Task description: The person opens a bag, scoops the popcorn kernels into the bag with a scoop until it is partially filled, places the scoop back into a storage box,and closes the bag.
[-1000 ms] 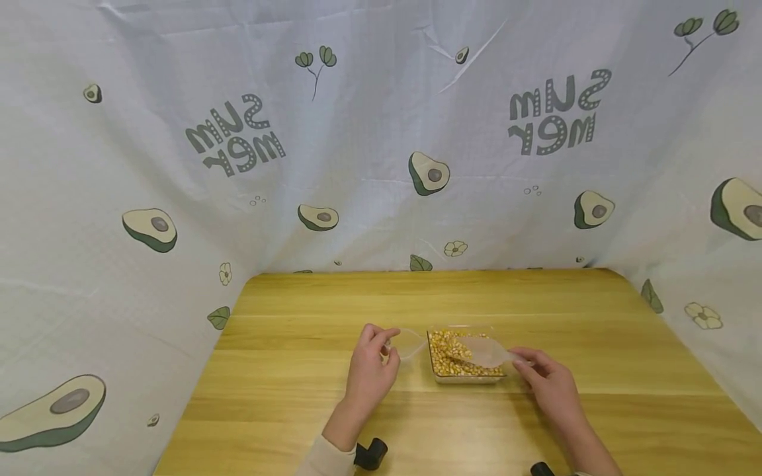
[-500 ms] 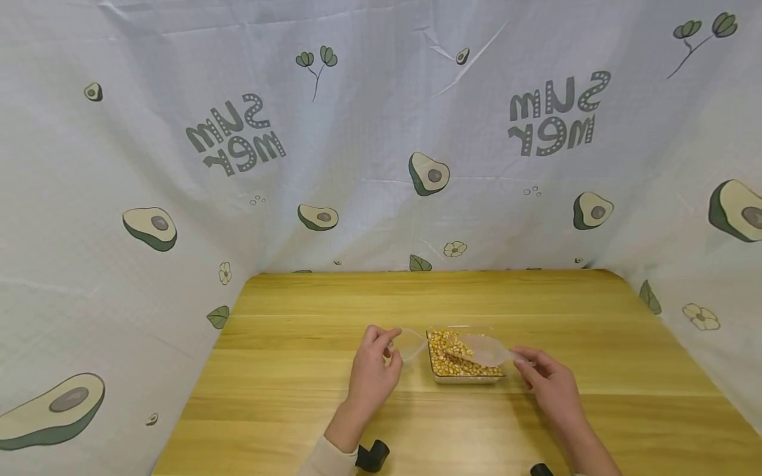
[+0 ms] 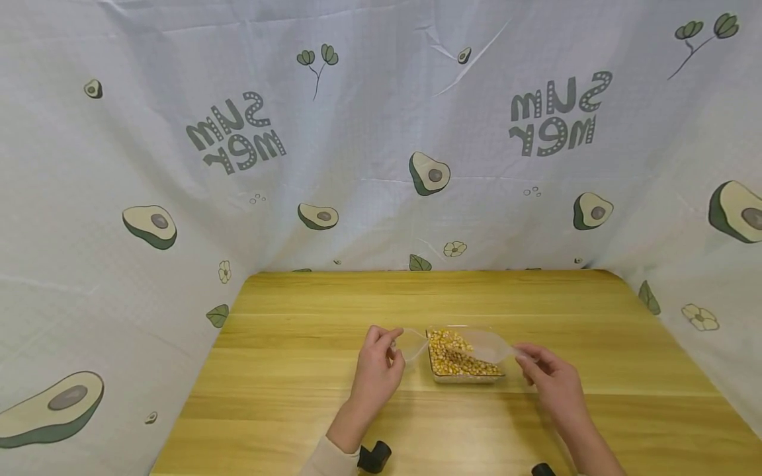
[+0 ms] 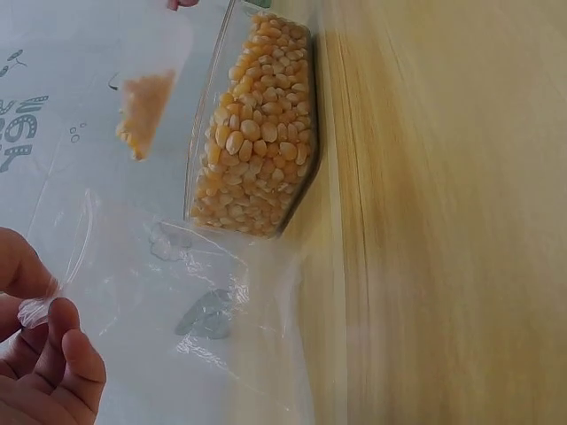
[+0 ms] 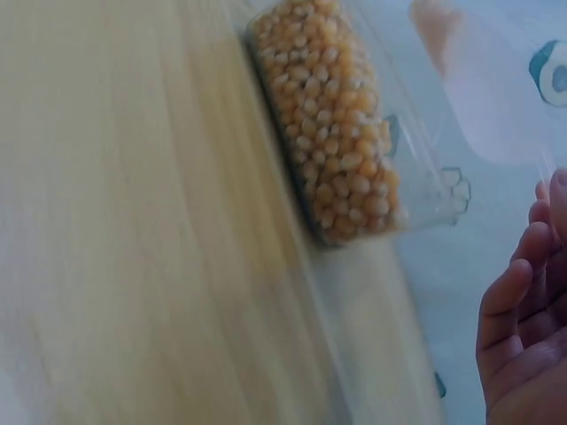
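Note:
A clear rectangular container (image 3: 467, 380) full of yellow corn kernels (image 4: 266, 124) stands on the table between the two hands. My right hand (image 3: 553, 383) pinches the handle of a translucent scoop (image 3: 488, 345). In the left wrist view the scoop hangs above the container's level, with corn kernels (image 4: 146, 111) at its tip. To the container's left, my left hand (image 3: 376, 370) pinches the gathered edge of a clear plastic bag (image 4: 195, 301). The bag's mouth spreads toward the container. Its lower part is hard to make out in the head view.
Wood-grain tabletop (image 3: 309, 370) surrounds the container. A white curtain (image 3: 369, 132) printed with avocados encloses the back and both sides. Black wrist mounts (image 3: 375, 456) show below the forearms.
The scoop has shifted slightly up, with its kernels gathered toward the tip. My right hand rises a little with it; the left hand and bag stay almost in place.

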`<control>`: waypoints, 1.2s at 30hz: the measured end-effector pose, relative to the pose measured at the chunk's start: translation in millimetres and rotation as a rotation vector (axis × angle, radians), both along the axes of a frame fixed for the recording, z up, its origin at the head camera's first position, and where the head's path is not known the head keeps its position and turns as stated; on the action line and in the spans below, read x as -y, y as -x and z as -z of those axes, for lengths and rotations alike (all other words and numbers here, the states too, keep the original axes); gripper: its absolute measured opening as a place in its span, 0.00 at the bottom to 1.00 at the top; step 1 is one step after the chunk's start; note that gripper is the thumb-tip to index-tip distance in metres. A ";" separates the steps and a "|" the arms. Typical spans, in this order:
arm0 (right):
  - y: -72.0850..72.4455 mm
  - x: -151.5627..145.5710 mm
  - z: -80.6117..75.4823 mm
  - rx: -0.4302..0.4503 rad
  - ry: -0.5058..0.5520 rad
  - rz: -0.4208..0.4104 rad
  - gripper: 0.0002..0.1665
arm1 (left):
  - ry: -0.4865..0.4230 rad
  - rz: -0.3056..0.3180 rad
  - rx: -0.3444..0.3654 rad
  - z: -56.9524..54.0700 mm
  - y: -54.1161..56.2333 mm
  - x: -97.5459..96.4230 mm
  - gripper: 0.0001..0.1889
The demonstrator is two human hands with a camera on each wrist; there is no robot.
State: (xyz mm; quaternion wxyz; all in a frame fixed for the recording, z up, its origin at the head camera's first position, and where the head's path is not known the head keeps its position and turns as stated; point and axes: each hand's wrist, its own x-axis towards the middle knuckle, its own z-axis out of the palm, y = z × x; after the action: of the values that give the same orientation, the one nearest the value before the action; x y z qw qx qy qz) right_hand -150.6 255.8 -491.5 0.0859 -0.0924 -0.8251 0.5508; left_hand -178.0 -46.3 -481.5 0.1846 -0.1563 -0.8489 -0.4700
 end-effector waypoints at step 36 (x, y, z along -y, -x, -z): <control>-0.4 54.7 -38.9 -0.312 -0.207 -0.103 0.12 | -0.056 0.050 0.113 -4.0 -2.0 -8.8 0.22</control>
State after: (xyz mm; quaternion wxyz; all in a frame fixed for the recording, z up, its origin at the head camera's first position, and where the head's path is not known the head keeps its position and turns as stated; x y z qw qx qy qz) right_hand -150.3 201.2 -452.6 0.1937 0.0457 -0.8576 0.4742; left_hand -176.0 -37.5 -477.4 0.1288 -0.1455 -0.8402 -0.5062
